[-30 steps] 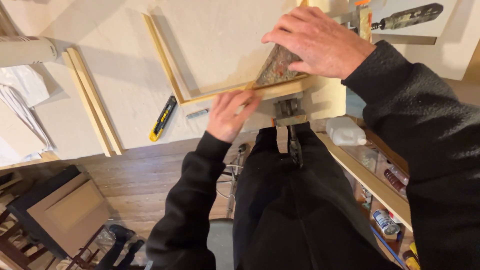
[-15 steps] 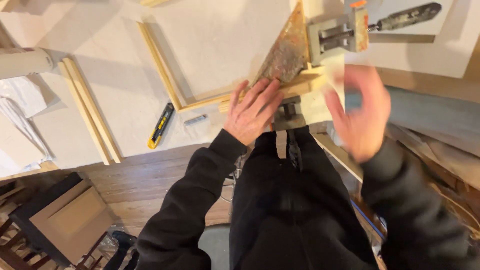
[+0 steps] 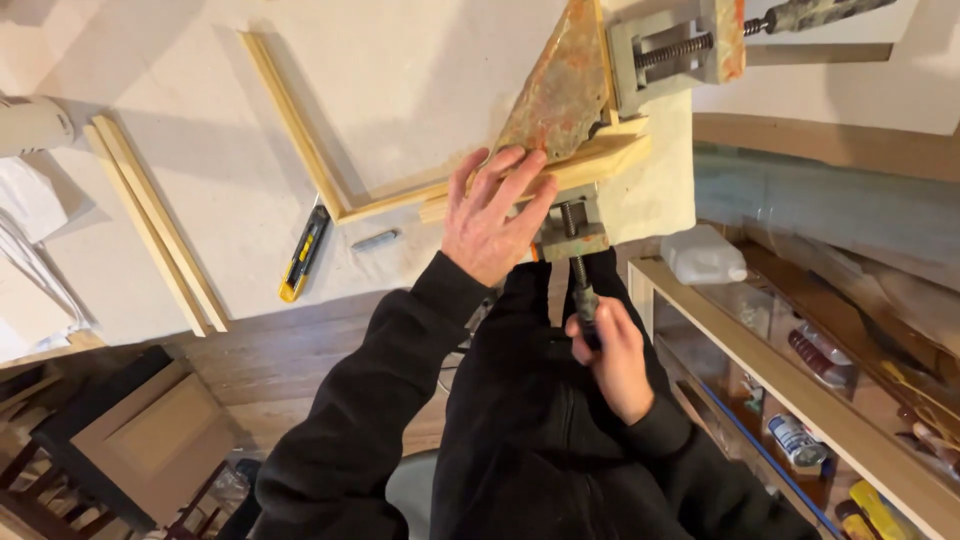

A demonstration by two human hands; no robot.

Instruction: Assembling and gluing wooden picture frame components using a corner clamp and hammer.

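My left hand (image 3: 495,215) lies flat with fingers spread on a pale wooden frame strip (image 3: 590,160) at the table's near edge. The strip sits in a rusty triangular corner clamp (image 3: 560,85). Below the table edge, my right hand (image 3: 605,350) is closed around the dark handle of the clamp's near screw (image 3: 572,235). A second screw with a grey jaw (image 3: 670,45) points off to the upper right. The L-shaped wooden frame (image 3: 300,130) runs left from the clamp across the white tabletop (image 3: 420,70).
A yellow and black utility knife (image 3: 303,253) and a small grey piece (image 3: 375,240) lie near the frame. Loose wooden strips (image 3: 155,225) lie at the left. Shelves with cans and bottles (image 3: 800,400) stand at the right, a dark chair (image 3: 110,440) at the lower left.
My right hand left the clamp's top, swung down past the table edge and closed on the near screw handle. My left hand slid up onto the frame strip.
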